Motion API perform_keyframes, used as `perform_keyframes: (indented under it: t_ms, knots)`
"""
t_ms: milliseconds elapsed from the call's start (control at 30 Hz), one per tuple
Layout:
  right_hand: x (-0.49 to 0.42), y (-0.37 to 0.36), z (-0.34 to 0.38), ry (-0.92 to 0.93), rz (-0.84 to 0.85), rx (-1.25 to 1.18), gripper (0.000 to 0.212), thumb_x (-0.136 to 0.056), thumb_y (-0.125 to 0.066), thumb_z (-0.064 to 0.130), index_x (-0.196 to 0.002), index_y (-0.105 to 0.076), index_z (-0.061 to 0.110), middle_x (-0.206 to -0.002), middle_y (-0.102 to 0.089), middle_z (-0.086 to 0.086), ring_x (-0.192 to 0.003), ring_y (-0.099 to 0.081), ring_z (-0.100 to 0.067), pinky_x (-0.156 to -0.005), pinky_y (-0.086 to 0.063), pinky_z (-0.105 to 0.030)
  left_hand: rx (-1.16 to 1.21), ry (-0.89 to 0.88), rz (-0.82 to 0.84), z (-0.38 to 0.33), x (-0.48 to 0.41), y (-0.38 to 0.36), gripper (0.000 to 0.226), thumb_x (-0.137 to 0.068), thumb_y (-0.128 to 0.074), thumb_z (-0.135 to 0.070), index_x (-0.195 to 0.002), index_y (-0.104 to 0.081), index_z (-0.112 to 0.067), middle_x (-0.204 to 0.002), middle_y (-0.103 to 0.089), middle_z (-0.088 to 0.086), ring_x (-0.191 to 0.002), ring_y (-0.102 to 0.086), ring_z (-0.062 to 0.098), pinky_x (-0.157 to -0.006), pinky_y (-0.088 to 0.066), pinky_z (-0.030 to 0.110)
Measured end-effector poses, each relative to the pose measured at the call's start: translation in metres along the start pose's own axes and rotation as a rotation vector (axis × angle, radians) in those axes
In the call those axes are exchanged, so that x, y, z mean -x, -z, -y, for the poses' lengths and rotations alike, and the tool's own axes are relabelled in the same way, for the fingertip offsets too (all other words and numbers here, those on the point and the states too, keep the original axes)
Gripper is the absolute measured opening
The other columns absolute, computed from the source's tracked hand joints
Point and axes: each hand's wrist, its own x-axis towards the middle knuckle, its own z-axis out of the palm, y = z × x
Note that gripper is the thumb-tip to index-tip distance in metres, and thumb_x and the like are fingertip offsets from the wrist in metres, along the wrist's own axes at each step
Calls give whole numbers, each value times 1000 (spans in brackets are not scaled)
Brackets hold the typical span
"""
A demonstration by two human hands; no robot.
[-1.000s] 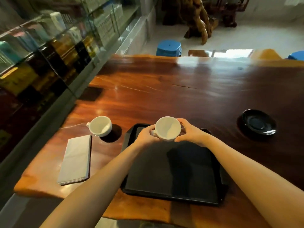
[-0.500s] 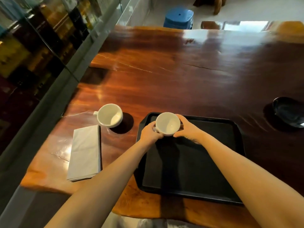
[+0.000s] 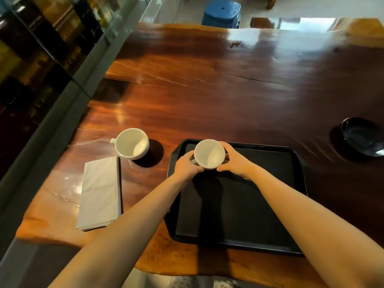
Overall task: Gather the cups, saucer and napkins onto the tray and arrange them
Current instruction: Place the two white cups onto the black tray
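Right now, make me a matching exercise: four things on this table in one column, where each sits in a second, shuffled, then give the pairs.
Things:
1. held cup
2. second cup
3. napkins
4. saucer

Places:
A. far right, on the bare table
B. over the tray, far left corner, between both hands
C. near left, flat on the wood
D. on the wood, just beyond the napkins

Pairs: 1-B, 2-D, 3-C, 4-A
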Motion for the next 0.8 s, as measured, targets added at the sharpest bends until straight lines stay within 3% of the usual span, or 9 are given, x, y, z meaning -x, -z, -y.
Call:
perform_keyframes:
  t_ms: [367,500,600,667,733,800]
  knots:
    - [1,11,13,-86,0,188,93,-76,-71,-3,-149,-15,13,-153,-27,-12,-135,-38,-31,-107,-38,-47,-272,-15,44,-13,7,11,60,-75,-69,-4,-131,-47,-11,-130,-59,12,-118,-55,25,-90,-48,33]
    - [10,26,28,-134,38,386,84,-80,-71,8,-148,-21,10,-153,-28,-12,-136,-36,-30,-111,-35,-44,-358,16,56,-27,18,26,81,-79,-70,-11,-147,-27,-10,-144,-46,12,-131,-46,27,-107,-40,37]
    - [22,39,47,-198,103,545,76,-83,-69,17,-146,-27,12,-152,-31,-10,-135,-37,-29,-107,-39,-44,-441,19,69,-40,31,38,81,-78,-73,-19,-146,-30,-10,-146,-44,12,-133,-45,27,-110,-39,41]
    - [29,47,64,-212,142,610,69,-86,-66,18,-144,-30,12,-151,-31,-9,-133,-38,-29,-104,-43,-45,-528,14,62,-49,42,48,60,-79,-72,-21,-133,-48,-10,-136,-52,14,-124,-51,28,-104,-43,37]
    - [35,54,83,-192,168,671,66,-87,-64,17,-144,-32,10,-152,-31,-9,-134,-37,-30,-105,-41,-46,-581,-6,43,-59,55,59,14,-82,-67,-20,-93,-60,-14,-103,-58,13,-94,-55,25,-80,-45,31]
    - [40,57,100,-149,181,744,61,-88,-64,15,-141,-37,5,-151,-33,-11,-135,-36,-31,-108,-38,-46,-610,-31,30,-61,68,71,20,-84,-62,-20,-71,-48,-15,-78,-49,5,-76,-44,22,-65,-37,30]
